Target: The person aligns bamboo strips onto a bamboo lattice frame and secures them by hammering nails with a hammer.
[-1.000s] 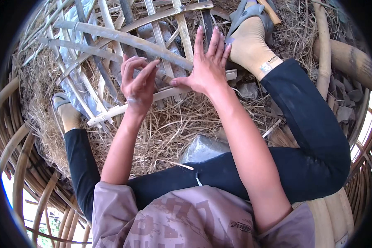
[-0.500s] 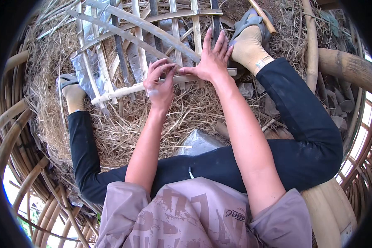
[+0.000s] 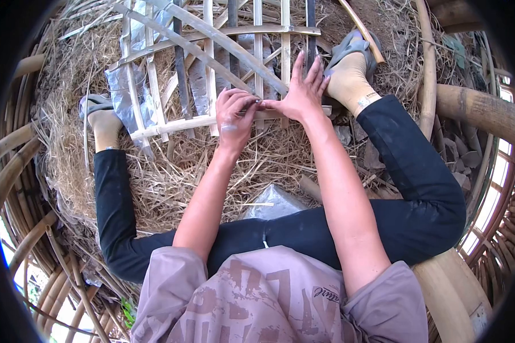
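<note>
A lattice of pale and dark split strips (image 3: 177, 124) lies over straw between the person's feet. My left hand (image 3: 234, 114) is at its near crosswise strip, fingers bent and pressed together around something I cannot make out, close to the lower ends of two long diagonal strips (image 3: 226, 40). Touching or nearly touching it is the thumb of my right hand (image 3: 303, 97), which lies over the right part of the lattice with its other fingers spread and pointing away. What is between the left fingertips and right thumb is hidden.
Straw (image 3: 194, 177) covers the ground. A grey wrapped block (image 3: 274, 201) sits before the legs. Thick bamboo poles (image 3: 475, 106) and stones (image 3: 460, 154) are at the right, beside a thin wooden stick (image 3: 363, 28) near the foot. Curved bamboo stands at the left.
My left hand has moved right, toward my right thumb, and its fingers have closed. The lattice and my right hand appear slightly shifted to the right in view.
</note>
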Demonstrator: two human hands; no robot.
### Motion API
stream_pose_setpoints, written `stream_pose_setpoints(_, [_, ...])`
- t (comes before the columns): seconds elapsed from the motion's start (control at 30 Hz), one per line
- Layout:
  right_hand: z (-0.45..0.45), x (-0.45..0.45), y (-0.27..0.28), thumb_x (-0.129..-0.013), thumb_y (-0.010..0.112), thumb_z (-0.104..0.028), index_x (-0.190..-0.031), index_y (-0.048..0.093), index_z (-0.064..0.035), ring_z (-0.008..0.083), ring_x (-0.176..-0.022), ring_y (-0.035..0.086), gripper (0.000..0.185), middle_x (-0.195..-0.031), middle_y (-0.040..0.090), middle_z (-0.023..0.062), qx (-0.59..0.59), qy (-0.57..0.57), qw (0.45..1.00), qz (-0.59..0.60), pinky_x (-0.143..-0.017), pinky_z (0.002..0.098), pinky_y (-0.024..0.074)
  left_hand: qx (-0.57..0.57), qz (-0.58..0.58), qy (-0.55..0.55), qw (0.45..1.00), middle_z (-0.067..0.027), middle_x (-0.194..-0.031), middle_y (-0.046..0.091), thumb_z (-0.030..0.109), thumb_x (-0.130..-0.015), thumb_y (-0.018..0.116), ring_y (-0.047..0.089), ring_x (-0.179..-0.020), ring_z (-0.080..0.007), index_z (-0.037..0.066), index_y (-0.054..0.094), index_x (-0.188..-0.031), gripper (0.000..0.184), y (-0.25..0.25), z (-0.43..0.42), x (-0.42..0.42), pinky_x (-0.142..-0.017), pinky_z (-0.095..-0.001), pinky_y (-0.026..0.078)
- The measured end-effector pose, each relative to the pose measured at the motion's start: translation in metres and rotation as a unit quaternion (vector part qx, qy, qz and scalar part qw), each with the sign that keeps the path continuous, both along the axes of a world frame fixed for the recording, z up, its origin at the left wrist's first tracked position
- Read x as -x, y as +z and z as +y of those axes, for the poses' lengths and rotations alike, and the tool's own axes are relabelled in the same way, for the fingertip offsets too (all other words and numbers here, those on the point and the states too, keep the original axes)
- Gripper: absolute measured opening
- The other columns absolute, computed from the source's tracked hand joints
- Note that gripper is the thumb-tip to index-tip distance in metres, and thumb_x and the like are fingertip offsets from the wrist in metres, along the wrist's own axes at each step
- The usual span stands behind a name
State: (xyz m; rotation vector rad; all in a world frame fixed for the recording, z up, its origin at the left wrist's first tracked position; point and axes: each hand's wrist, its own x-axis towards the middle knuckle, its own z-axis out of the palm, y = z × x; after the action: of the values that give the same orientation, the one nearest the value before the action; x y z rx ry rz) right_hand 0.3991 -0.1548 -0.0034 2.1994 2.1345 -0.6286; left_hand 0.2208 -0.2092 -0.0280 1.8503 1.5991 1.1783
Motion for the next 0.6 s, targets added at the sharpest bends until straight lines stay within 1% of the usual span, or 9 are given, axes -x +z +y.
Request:
stream_pose_setpoints(0.03, [-0.0007, -0.0008, -0.0012, -0.055, 0.087, -0.076, -0.164, -0.016, -0.0081, 0.0517, -0.156, -0.004, 0.165, -0.163, -0.011, 0.0424, -0.012, 0.003, 1.0, 0.004, -0.123, 0.0666, 0.0011, -0.001, -0.004, 0.002, 1.0, -0.0063, -0.093, 0.075, 0.005, -0.08, 0.079, 0.067, -0.103, -0.0269, 0.007, 0.078, -0.091, 0.012, -0.0004, -0.0003, -0.0005, -0.107, -0.0478, 0.044])
stream_pose_setpoints(0.13, [-0.0012, -0.0022, -0.0037, -0.055, 0.087, -0.076, -0.164, -0.016, -0.0084, 0.0522, -0.156, -0.004, 0.165, -0.163, -0.01, 0.0425, -0.018, 0.007, 1.0, 0.008, -0.123, 0.0669, 0.0009, -0.008, -0.009, 0.005, 1.0, -0.006, -0.093, 0.075, 0.005, -0.079, 0.079, 0.067, -0.102, -0.0266, 0.007, 0.078, -0.091, 0.011, -0.0034, 0.0005, -0.0007, -0.106, -0.047, 0.045])
stream_pose_setpoints(0.27, [-0.0015, -0.0025, -0.0069, -0.055, 0.086, -0.078, -0.164, -0.016, -0.0085, 0.0529, -0.156, -0.003, 0.164, -0.163, -0.01, 0.0427, -0.015, 0.011, 1.0, -0.006, -0.123, 0.0665, 0.0006, -0.013, -0.007, 0.005, 1.0, -0.0049, -0.092, 0.074, 0.008, -0.079, 0.08, 0.065, -0.102, -0.0271, 0.008, 0.076, -0.089, 0.011, -0.006, 0.0013, -0.0016, -0.102, -0.0459, 0.044])
stream_pose_setpoints(0.33, [0.0001, -0.0034, -0.0061, -0.054, 0.088, -0.077, -0.163, -0.02, -0.0127, 0.051, -0.156, -0.01, 0.166, -0.163, -0.016, 0.0411, 0.006, 0.001, 1.0, 0.009, -0.123, 0.0664, 0.0001, -0.013, -0.01, 0.0, 1.0, -0.0049, -0.092, 0.074, 0.007, -0.078, 0.08, 0.065, -0.102, -0.0272, 0.008, 0.076, -0.089, 0.012, -0.0046, 0.0013, -0.0015, -0.099, -0.0444, 0.046])
stream_pose_setpoints(0.37, [-0.0003, -0.0044, -0.0058, -0.054, 0.088, -0.077, -0.163, -0.02, -0.0126, 0.0511, -0.156, -0.01, 0.166, -0.163, -0.016, 0.0412, -0.004, 0.003, 1.0, 0.009, -0.122, 0.0665, 0.0002, -0.023, -0.004, 0.001, 1.0, -0.005, -0.092, 0.074, 0.007, -0.078, 0.08, 0.065, -0.101, -0.0273, 0.007, 0.076, -0.089, 0.012, -0.0048, 0.0015, -0.0016, -0.096, -0.0424, 0.046])
stream_pose_setpoints(0.47, [-0.0018, -0.0021, -0.0083, -0.053, 0.087, -0.077, -0.163, -0.019, -0.0121, 0.0513, -0.156, -0.01, 0.166, -0.163, -0.016, 0.0416, -0.021, 0.008, 1.0, 0.017, -0.122, 0.0668, 0.0005, -0.017, -0.023, 0.0, 1.0, -0.005, -0.093, 0.074, 0.007, -0.078, 0.08, 0.065, -0.102, -0.0272, 0.007, 0.076, -0.089, 0.012, -0.0064, 0.001, -0.001, -0.096, -0.0422, 0.046])
stream_pose_setpoints(0.53, [-0.001, -0.0032, -0.0081, -0.053, 0.087, -0.078, -0.164, -0.018, -0.0114, 0.0512, -0.156, -0.01, 0.166, -0.162, -0.016, 0.0419, -0.022, 0.009, 1.0, 0.017, -0.122, 0.067, 0.0005, -0.019, -0.027, 0.001, 0.999, -0.0053, -0.092, 0.075, 0.005, -0.077, 0.081, 0.066, -0.1, -0.0272, 0.007, 0.076, -0.089, 0.012, -0.0066, 0.0009, -0.0011, -0.094, -0.0417, 0.047])
stream_pose_setpoints(0.6, [-0.0006, -0.0039, -0.0082, -0.053, 0.086, -0.079, -0.164, -0.017, -0.0094, 0.0536, -0.155, -0.007, 0.166, -0.162, -0.015, 0.043, -0.016, 0.012, 1.0, 0.01, -0.122, 0.0671, -0.0001, -0.015, -0.041, -0.005, 0.999, -0.0054, -0.092, 0.075, 0.004, -0.077, 0.081, 0.066, -0.099, -0.0271, 0.006, 0.076, -0.088, 0.013, -0.0058, 0.002, -0.0012, -0.093, -0.0415, 0.048])
